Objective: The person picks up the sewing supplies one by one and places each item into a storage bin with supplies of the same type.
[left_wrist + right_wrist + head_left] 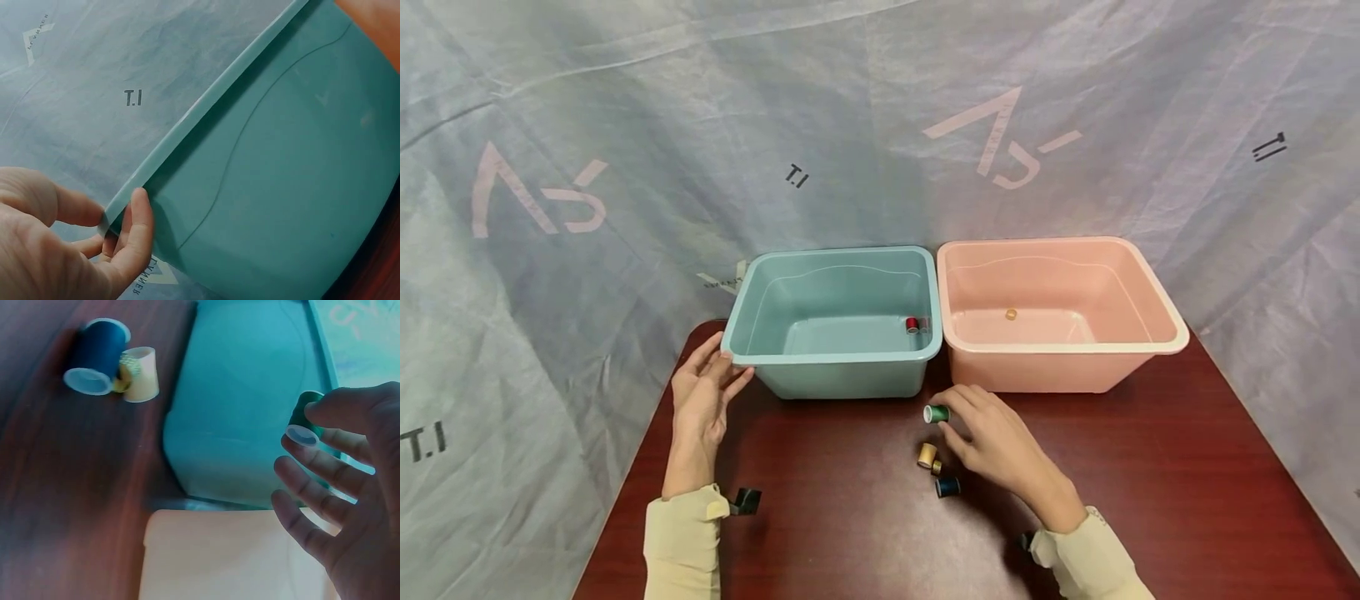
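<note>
Between thumb and fingertips, my right hand (pixel 1000 437) pinches a green thread spool (pixel 937 414) above the table, in front of the two tubs. The right wrist view also shows this green spool (pixel 304 419), its white end facing out. My left hand (pixel 703 392) grips the rim of the teal tub (pixel 842 379) at its front left corner; in the left wrist view the fingers (pixel 140 219) bend round that rim. On the table near my right hand lie a tan thread spool (pixel 927 454), a small gold ring (pixel 936 468) and a dark blue thread spool (pixel 947 487).
A red thread spool (pixel 912 325) lies inside the teal tub, by its right wall. The pink tub (pixel 1037 372) stands directly to the right and holds a gold ring (pixel 1011 314). Behind both tubs hangs a grey printed sheet (pixel 850 125).
</note>
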Demonstrator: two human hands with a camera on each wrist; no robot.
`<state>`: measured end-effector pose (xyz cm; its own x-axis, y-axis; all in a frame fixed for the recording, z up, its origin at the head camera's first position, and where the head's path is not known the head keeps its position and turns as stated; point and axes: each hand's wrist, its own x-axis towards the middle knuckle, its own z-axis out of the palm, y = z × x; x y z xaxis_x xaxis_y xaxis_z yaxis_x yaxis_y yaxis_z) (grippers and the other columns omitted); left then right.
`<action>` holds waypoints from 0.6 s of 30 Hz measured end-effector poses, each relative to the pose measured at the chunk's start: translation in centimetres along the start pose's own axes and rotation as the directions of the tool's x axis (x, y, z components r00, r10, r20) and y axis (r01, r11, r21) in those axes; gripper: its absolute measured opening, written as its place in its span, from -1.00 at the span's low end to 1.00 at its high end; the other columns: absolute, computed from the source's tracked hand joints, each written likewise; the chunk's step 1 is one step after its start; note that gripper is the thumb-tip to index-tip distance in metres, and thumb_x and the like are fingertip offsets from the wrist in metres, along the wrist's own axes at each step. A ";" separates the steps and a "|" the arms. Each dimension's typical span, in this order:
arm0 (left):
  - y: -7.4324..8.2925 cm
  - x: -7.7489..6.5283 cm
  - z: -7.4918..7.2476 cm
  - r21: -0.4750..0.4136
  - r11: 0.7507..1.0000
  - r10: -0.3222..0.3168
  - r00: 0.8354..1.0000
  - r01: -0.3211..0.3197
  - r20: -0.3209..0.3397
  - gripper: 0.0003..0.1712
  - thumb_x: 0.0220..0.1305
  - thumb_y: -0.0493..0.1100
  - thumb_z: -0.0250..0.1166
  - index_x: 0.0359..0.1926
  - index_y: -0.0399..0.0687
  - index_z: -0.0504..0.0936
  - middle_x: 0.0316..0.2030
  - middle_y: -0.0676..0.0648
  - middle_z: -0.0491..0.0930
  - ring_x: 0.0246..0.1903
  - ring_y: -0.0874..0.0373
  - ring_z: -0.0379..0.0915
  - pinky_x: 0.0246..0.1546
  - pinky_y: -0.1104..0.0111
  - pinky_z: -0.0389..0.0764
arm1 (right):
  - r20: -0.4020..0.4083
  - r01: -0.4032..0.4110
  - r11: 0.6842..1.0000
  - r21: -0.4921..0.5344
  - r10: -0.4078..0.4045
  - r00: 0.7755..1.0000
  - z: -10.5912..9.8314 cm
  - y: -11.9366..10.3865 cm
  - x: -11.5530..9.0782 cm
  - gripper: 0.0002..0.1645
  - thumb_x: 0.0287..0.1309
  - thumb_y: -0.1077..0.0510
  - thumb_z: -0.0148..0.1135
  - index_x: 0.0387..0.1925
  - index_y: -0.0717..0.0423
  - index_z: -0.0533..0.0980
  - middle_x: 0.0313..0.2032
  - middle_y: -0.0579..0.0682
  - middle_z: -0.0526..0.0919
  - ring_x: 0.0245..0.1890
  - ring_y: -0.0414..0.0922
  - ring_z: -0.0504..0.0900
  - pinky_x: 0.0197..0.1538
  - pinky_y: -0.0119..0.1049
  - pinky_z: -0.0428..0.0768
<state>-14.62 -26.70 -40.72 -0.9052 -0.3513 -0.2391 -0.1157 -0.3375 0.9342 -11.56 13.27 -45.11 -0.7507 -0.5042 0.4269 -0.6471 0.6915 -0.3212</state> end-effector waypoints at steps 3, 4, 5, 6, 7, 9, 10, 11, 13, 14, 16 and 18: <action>0.2 0.0 0.0 0.004 1.000 -0.008 1.000 0.008 0.001 -0.41 0.58 -0.31 0.15 0.55 -0.02 0.34 0.02 -0.03 0.47 -0.31 0.24 0.62 -0.11 0.38 0.80 | 0.005 0.006 1.000 0.029 -0.006 1.000 -0.4 -0.2 0.5 -0.69 0.26 0.16 0.44 0.01 -0.11 0.60 -0.07 -0.23 0.66 -0.07 -0.20 0.62 0.03 -0.17 0.66; 0.2 0.1 0.0 0.003 1.000 -0.009 1.000 0.009 0.003 -0.41 0.57 -0.32 0.15 0.54 -0.03 0.35 0.02 -0.04 0.49 -0.31 0.24 0.63 -0.11 0.37 0.80 | 0.003 0.010 0.999 0.037 -0.010 1.000 -0.5 -0.3 0.7 -0.68 0.25 0.17 0.45 0.01 -0.10 0.60 -0.08 -0.23 0.67 -0.07 -0.20 0.62 0.02 -0.17 0.67; 0.3 0.1 -0.1 -0.004 1.000 -0.012 1.000 0.012 0.006 -0.41 0.57 -0.33 0.15 0.54 -0.04 0.35 0.02 -0.04 0.50 -0.32 0.23 0.64 -0.11 0.36 0.80 | 0.003 0.012 0.999 0.047 -0.012 1.000 -0.7 -0.3 0.9 -0.68 0.25 0.18 0.46 0.00 -0.09 0.60 -0.08 -0.22 0.67 -0.07 -0.20 0.62 0.02 -0.17 0.67; 0.3 0.1 -0.1 -0.015 1.000 -0.015 1.000 0.015 0.009 -0.40 0.56 -0.34 0.15 0.54 -0.05 0.35 0.01 -0.04 0.51 -0.34 0.23 0.64 -0.11 0.35 0.80 | 0.002 0.015 0.998 0.056 -0.015 1.000 -0.8 -0.4 1.1 -0.68 0.24 0.19 0.46 0.00 -0.09 0.60 -0.08 -0.22 0.67 -0.08 -0.21 0.62 0.01 -0.18 0.68; 0.3 0.2 -0.1 -0.024 1.000 -0.017 1.000 0.018 0.010 -0.41 0.56 -0.35 0.15 0.53 -0.06 0.36 -0.01 -0.04 0.52 -0.35 0.22 0.65 -0.12 0.35 0.81 | 0.001 0.018 0.998 0.066 -0.018 1.000 -0.9 -0.5 1.2 -0.67 0.24 0.20 0.47 0.00 -0.08 0.60 -0.09 -0.22 0.67 -0.08 -0.21 0.62 -0.01 -0.19 0.68; 0.3 0.3 -0.2 -0.046 0.999 -0.024 1.000 0.024 0.011 -0.41 0.55 -0.36 0.17 0.52 -0.07 0.38 -0.04 -0.03 0.55 -0.37 0.21 0.65 -0.14 0.33 0.81 | 0.000 0.025 0.997 0.079 -0.025 1.000 -1.2 -0.6 1.5 -0.68 0.24 0.20 0.46 0.00 -0.07 0.61 -0.10 -0.22 0.67 -0.07 -0.21 0.62 -0.01 -0.19 0.68; 0.3 0.3 -0.3 -0.059 0.998 -0.026 1.000 0.027 0.011 -0.41 0.54 -0.36 0.17 0.52 -0.07 0.39 -0.05 -0.02 0.56 -0.38 0.20 0.65 -0.14 0.32 0.82 | -0.001 0.028 0.996 0.083 -0.028 1.000 -1.3 -0.6 1.7 -0.69 0.25 0.20 0.46 0.00 -0.06 0.61 -0.09 -0.22 0.67 -0.07 -0.21 0.62 -0.01 -0.20 0.68; 0.3 0.4 -0.3 -0.071 0.997 -0.030 0.999 0.030 0.011 -0.41 0.54 -0.36 0.18 0.51 -0.08 0.40 -0.06 -0.02 0.57 -0.39 0.19 0.65 -0.14 0.31 0.82 | -0.001 0.031 0.996 0.089 -0.031 1.000 -1.4 -0.7 1.8 -0.69 0.26 0.19 0.45 0.01 -0.06 0.61 -0.09 -0.22 0.66 -0.07 -0.22 0.62 -0.01 -0.20 0.68; 0.3 0.4 -0.3 -0.093 0.995 -0.035 0.999 0.035 0.009 -0.42 0.53 -0.36 0.20 0.50 -0.08 0.42 -0.06 -0.01 0.59 -0.40 0.19 0.64 -0.15 0.30 0.82 | -0.004 0.041 0.994 0.099 -0.040 0.999 -1.5 -0.8 2.0 -0.70 0.28 0.19 0.43 0.01 -0.06 0.61 -0.09 -0.23 0.66 -0.06 -0.22 0.62 -0.01 -0.21 0.67; 0.2 0.5 -0.3 -0.105 0.994 -0.037 0.999 0.037 0.007 -0.42 0.52 -0.35 0.21 0.49 -0.09 0.42 -0.07 0.00 0.60 -0.40 0.18 0.64 -0.15 0.30 0.82 | -0.008 0.047 0.994 0.099 -0.046 0.999 -1.6 -0.8 2.2 -0.71 0.29 0.19 0.42 0.02 -0.06 0.61 -0.09 -0.23 0.66 -0.06 -0.22 0.62 0.00 -0.22 0.67; 0.2 0.6 -0.3 -0.123 0.992 -0.040 0.999 0.040 -0.002 -0.43 0.51 -0.34 0.23 0.48 -0.09 0.44 -0.08 0.00 0.61 -0.40 0.19 0.63 -0.16 0.30 0.82 | -0.011 0.061 0.993 0.106 -0.060 0.998 -1.8 -1.0 2.5 -0.71 0.30 0.18 0.41 0.03 -0.06 0.61 -0.08 -0.23 0.66 -0.06 -0.22 0.61 0.01 -0.22 0.67; 0.2 0.7 -0.2 -0.139 0.989 -0.043 0.999 0.041 -0.008 -0.43 0.50 -0.34 0.25 0.47 -0.08 0.45 -0.11 0.01 0.60 -0.40 0.20 0.60 -0.16 0.31 0.82 | -0.018 0.076 0.991 0.109 -0.075 0.997 -2.0 -1.1 2.8 -0.71 0.31 0.19 0.39 0.04 -0.06 0.61 -0.07 -0.22 0.66 -0.05 -0.22 0.62 0.03 -0.22 0.67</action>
<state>-15.17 -27.21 -40.79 -0.8961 -0.3436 -0.2810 -0.0950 -0.4699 0.8776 -12.64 12.14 -41.88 -0.6977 -0.5448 0.4652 -0.7131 0.5903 -0.3782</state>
